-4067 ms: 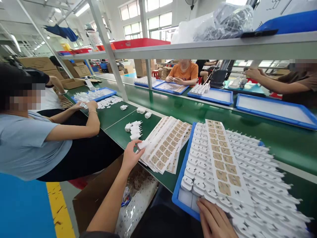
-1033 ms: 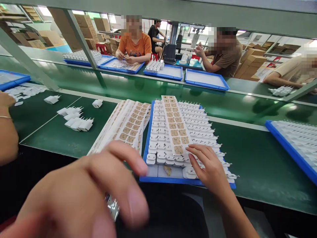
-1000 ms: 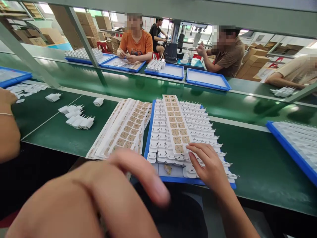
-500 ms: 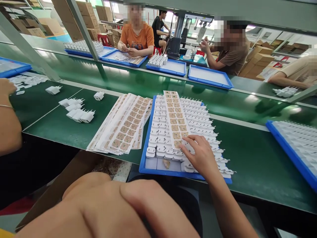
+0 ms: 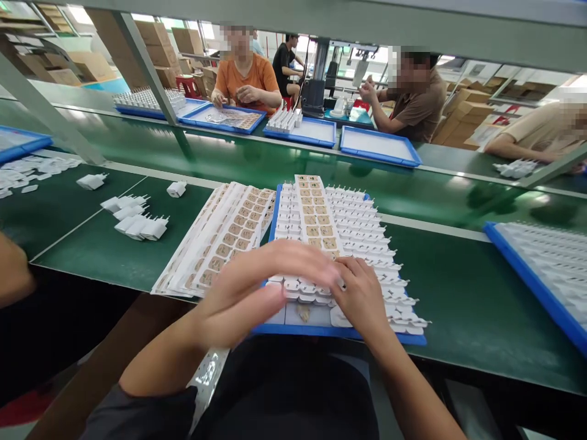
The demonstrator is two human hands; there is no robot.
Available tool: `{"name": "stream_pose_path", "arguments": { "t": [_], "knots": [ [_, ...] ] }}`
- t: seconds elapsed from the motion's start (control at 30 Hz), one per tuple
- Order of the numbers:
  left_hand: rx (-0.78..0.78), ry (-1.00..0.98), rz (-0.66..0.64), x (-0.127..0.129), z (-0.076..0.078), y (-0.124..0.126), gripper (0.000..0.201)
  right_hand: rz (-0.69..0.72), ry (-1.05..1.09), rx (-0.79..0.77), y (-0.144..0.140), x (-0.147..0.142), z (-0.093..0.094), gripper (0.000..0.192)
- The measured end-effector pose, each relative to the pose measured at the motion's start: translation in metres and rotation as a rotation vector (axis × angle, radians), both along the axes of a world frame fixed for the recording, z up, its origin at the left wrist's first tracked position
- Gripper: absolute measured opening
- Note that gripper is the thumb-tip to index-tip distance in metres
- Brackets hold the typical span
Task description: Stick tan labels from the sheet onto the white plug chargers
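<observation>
A factory assembly line: green conveyor belt (image 5: 284, 165), blue trays (image 5: 378, 146) of white chargers (image 5: 367, 232).

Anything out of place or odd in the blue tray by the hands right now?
One thing: a small tan scrap lies on the bare floor of the blue tray, at its near edge, between the left hand and right hand, among white plugs.

Left hand (image 5: 257, 287) extended forward, fingers spread and blurred, right hand (image 5: 362, 296) palm down, fingertips of both hands meeting

glossy white plastic chargers (image 5: 367, 232), blue plastic tray (image 5: 339, 333)
</observation>
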State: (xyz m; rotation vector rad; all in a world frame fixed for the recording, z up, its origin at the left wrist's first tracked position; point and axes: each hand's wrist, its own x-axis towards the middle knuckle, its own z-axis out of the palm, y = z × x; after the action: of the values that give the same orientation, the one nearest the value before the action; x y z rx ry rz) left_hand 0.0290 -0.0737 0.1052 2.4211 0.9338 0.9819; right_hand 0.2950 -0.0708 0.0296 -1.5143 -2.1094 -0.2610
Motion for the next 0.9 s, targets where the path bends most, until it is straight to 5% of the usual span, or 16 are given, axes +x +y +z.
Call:
{"name": "stream_pose_path", "arguments": {
  "t": [0.1,0.23,0.47,0.67,0.9],
  "knots": [
    [0.018,0.160,-0.193,0.054,-0.022,0.070,0.038,0.007,-0.001,0.028,0.001,-0.002,0.000,0.014],
    [0.039,0.459,-0.237,0.077,-0.061,0.103,0.039,-0.003,-0.028,0.072,0.003,-0.003,0.000,0.017],
    [0.055,0.498,-0.218,0.073,-0.069,0.100,0.040,0.059,-0.028,0.129,-0.001,-0.001,0.007,0.017],
    [0.071,0.440,-0.168,0.075,-0.072,0.103,0.041,0.364,0.313,-0.007,-0.031,0.007,0.027,0.017],
    [0.200,0.307,-0.046,0.022,-0.054,0.055,0.036,0.291,0.625,-0.083,-0.082,0.027,0.014,0.023]
  ]
}}
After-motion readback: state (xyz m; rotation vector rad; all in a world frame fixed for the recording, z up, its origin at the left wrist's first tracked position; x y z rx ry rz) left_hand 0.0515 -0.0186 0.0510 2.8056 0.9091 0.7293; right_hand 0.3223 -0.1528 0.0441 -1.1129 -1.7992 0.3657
